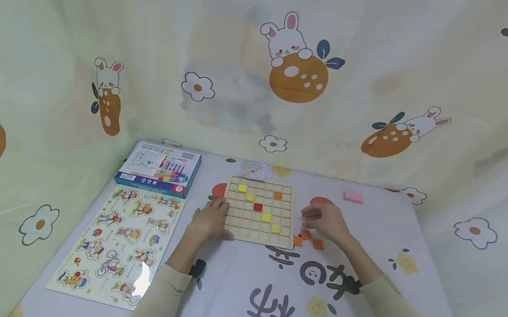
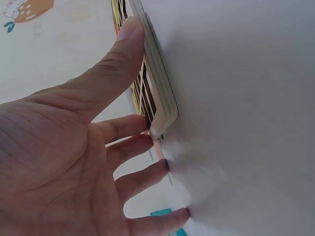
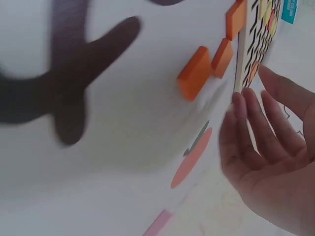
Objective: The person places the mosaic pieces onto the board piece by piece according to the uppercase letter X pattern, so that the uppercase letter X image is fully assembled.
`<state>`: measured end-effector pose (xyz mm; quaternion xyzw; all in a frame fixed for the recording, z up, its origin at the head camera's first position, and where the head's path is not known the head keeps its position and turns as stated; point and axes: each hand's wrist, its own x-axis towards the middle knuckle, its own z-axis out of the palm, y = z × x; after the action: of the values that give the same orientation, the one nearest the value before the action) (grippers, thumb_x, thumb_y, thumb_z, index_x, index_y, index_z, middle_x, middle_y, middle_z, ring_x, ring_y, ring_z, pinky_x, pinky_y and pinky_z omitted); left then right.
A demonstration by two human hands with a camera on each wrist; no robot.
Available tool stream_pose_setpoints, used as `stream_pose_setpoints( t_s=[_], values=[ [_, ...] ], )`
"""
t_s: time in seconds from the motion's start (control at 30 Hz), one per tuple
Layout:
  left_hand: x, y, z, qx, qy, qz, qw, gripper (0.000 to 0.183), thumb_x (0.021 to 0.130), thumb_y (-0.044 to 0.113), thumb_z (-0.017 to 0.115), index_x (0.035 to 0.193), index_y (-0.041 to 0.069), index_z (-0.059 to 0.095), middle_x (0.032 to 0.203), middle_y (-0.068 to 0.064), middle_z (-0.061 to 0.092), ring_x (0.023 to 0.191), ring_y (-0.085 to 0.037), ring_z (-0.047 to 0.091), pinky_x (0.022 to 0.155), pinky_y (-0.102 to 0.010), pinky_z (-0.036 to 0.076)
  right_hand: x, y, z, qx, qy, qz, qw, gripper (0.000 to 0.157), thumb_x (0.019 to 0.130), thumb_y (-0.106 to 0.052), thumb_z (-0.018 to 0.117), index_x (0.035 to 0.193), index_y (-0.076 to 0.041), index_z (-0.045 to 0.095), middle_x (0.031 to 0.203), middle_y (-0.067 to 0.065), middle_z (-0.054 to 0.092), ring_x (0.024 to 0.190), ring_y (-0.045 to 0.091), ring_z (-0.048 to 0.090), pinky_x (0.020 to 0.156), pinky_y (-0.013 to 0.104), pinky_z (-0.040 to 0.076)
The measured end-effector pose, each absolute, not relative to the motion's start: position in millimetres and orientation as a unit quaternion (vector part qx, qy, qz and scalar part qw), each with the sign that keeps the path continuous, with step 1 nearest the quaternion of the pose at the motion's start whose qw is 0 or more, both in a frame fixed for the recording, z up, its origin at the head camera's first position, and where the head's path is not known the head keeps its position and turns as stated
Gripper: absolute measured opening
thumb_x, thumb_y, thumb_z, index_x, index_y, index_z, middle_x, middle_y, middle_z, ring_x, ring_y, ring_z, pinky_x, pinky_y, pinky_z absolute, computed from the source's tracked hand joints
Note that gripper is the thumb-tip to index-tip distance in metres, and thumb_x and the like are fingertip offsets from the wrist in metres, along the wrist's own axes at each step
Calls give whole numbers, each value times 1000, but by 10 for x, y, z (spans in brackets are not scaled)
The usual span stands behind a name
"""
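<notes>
A wooden grid board (image 1: 239, 231) lies on the table, with several yellow tiles (image 1: 266, 217), one red tile (image 1: 258, 207) and one orange tile (image 1: 278, 196) in its squares. My left hand (image 1: 210, 220) rests at the board's left side; in the left wrist view its thumb (image 2: 129, 37) touches the board's edge, the fingers spread near a corner. Just right of the board hovers my right hand (image 1: 326, 221), fingers loosely bent, nothing visible between them. Below it, by the lower right corner, lie three loose orange tiles (image 1: 318, 244), also seen in the right wrist view (image 3: 194, 73).
A small printed card (image 1: 252, 169) lies behind the board. To the left are a flat box (image 1: 157, 168) and a picture sheet (image 1: 124, 248) with cartoon figures. A pink block (image 1: 353, 196) sits at the back right. Printed curtains (image 1: 240, 35) rise behind the table.
</notes>
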<state>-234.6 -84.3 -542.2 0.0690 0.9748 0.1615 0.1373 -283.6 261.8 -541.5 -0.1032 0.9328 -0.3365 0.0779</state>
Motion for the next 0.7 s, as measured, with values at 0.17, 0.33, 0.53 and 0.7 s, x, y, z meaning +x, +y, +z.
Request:
stream_pose_setpoints(
  t_s=[0.17, 0.33, 0.53, 0.7],
  values=[
    [-2341, -842, -5402, 72, 975, 162, 136, 98, 80, 42, 91, 157, 8, 42, 167, -13, 34, 153, -38, 32, 116, -70, 34, -2719, 2738, -5442, -103, 941, -302, 112, 38, 78, -7, 90, 114, -7, 77, 103, 4, 77, 94, 21, 70, 84, 40, 61],
    [-2332, -851, -5390, 71, 975, 163, 136, 97, 80, 41, 91, 157, 8, 42, 167, -13, 34, 153, -38, 32, 116, -70, 34, -2644, 2766, -5519, -99, 944, -292, 117, 35, 78, -8, 91, 110, -13, 79, 100, -2, 76, 92, 20, 66, 78, 34, 61],
    [-2326, -860, -5375, 71, 975, 163, 132, 97, 80, 41, 91, 157, 8, 42, 166, -13, 35, 152, -38, 33, 116, -70, 35, -2610, 2737, -5509, -108, 942, -301, 99, 33, 79, -6, 90, 109, -12, 79, 97, 0, 75, 88, 20, 66, 73, 32, 61],
    [-2331, -856, -5383, 76, 975, 161, 135, 97, 80, 43, 91, 156, 8, 43, 166, -13, 35, 152, -39, 34, 115, -70, 36, -2661, 2797, -5519, -104, 932, -337, 83, 31, 80, -7, 89, 109, -11, 79, 89, 1, 72, 79, 20, 66, 66, 31, 58]
  ],
)
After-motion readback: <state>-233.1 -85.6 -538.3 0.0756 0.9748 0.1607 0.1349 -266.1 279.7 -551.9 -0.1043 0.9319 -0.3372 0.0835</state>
